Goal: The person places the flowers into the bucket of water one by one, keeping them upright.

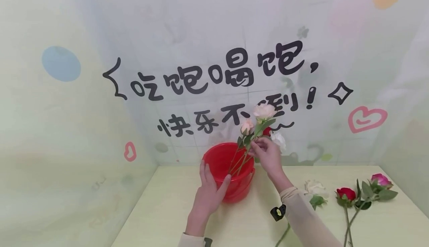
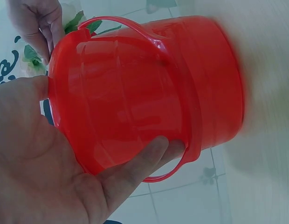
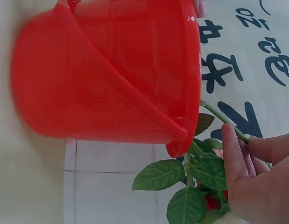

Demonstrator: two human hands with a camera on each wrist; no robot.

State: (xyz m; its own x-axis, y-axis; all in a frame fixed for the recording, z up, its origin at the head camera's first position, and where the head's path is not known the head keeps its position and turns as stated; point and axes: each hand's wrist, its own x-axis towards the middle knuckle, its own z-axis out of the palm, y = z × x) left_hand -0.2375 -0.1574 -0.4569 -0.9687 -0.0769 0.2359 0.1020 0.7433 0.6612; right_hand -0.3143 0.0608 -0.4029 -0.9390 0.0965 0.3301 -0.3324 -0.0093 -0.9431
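Observation:
A red plastic bucket point(image 1: 239, 193) stands on the table near the back wall. My left hand point(image 1: 207, 198) grips its left and near side, with the thumb by the rim and the fingers along the outer wall point(image 2: 135, 93). Above the bucket's right rim, my right hand point(image 1: 269, 157) pinches a green stem point(image 3: 218, 113) between thumb and fingers. A large pale rose point(image 1: 264, 111) and a pink rosebud point(image 1: 247, 126) rise beside that hand, their stems slanting down into the bucket. Behind it show a white flower point(image 1: 279, 141) and part of a red one point(image 1: 267, 131).
On the table at right lie a cream rose point(image 1: 315, 188), a red rose point(image 1: 346, 193) and a magenta rose point(image 1: 381, 180), with stems pointing toward me. My right forearm partly covers the cream rose's stem. A printed wall sheet point(image 1: 187, 127) stands close behind the bucket.

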